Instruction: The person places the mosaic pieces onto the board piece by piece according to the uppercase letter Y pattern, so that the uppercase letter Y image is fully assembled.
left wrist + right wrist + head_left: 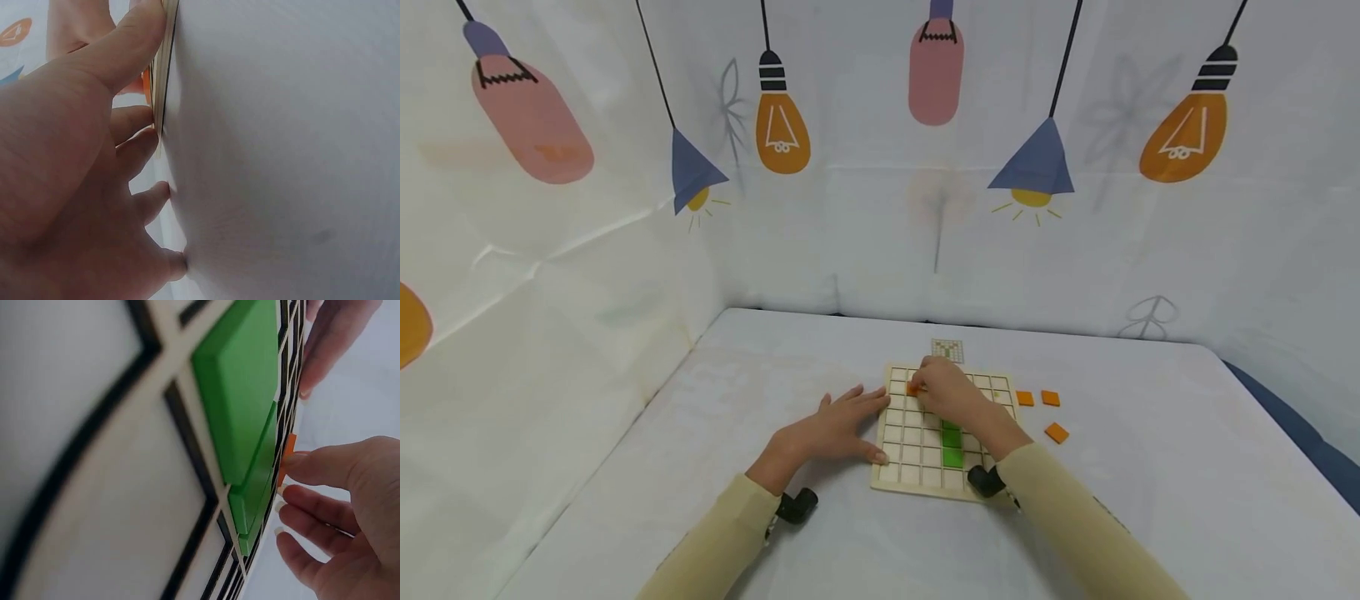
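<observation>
A wooden grid board (912,454) lies flat on the table, with green square tiles (952,458) set in a column of its cells. Over the upper left of the grid, my right hand (953,392) pinches an orange square tile (289,445) between thumb and fingertips. My left hand (835,429) is spread out at the board's left edge. Its thumb (134,47) and nearest fingers meet that edge, while the other fingertips rest on the table. Part of the grid is hidden under the right hand and forearm.
Loose orange tiles (1057,432) lie on the white table (1150,467) to the right of the board. A small pattern card (948,350) sits just beyond the board's far edge. Behind the table hangs a white cloth (865,233) printed with lamps.
</observation>
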Available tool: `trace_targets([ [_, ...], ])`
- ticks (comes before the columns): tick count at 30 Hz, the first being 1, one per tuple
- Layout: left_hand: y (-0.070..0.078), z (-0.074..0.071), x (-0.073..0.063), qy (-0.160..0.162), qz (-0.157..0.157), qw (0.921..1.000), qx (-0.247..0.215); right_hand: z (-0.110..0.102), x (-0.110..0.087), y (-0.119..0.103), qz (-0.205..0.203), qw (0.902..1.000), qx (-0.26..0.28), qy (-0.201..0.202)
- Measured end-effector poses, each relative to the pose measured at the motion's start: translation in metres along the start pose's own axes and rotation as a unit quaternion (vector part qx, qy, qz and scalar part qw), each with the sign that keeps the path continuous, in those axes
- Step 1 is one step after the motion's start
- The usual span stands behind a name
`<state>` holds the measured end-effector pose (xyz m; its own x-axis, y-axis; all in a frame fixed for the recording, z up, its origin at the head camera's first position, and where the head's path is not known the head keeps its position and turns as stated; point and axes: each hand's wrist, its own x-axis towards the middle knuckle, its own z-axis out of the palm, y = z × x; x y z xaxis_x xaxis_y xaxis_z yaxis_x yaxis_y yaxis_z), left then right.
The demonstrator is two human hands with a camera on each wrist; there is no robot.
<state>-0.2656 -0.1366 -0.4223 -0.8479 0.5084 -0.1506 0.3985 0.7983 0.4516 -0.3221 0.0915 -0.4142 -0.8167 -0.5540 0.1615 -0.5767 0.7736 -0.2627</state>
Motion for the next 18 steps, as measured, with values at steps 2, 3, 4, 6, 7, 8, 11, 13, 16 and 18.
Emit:
trace_targets([
  [2,0.0,-0.001,0.0,-0.001,0.0,1.0,0.0,-0.001,-0.001,-0.001,0.003,1.0,-0.005,-0.004],
  [3,0.0,-0.001,0.0,-0.001,0.0,1.0,0.0,-0.001,-0.002,-0.001,0.007,0.9999,-0.008,-0.007],
  [4,0.0,-0.001,0.0,-0.001,0.001,1.0,0.0,-0.002,-0.002,-0.001,0.011,0.9998,-0.011,-0.01],
  [6,0.0,-0.001,-0.001,-0.001,0.0,1.0,0.001,-0.004,-0.004,-0.002,0.018,0.9996,-0.017,-0.016],
  [7,0.0,-0.001,-0.001,-0.001,0.0,1.0,0.002,-0.004,-0.004,-0.003,0.019,0.9994,-0.022,-0.018],
  [8,0.0,-0.001,-0.001,-0.002,-0.001,1.0,0.003,-0.005,-0.005,-0.003,0.019,0.9992,-0.029,-0.019],
  [11,0.001,-0.001,-0.003,-0.002,0.003,1.0,0.0,-0.007,-0.008,-0.005,0.02,0.9981,-0.053,-0.026],
  [13,0.002,-0.002,-0.004,-0.004,0.003,1.0,-0.002,-0.009,-0.01,-0.007,0.024,0.9965,-0.072,-0.036],
  [16,0.002,-0.002,-0.004,-0.004,0.003,1.0,-0.002,-0.01,-0.014,-0.012,0.029,0.9921,-0.112,-0.05],
  [18,0.002,-0.002,-0.004,-0.004,0.0,1.0,0.001,-0.012,-0.015,-0.016,0.031,0.9885,-0.137,-0.057],
])
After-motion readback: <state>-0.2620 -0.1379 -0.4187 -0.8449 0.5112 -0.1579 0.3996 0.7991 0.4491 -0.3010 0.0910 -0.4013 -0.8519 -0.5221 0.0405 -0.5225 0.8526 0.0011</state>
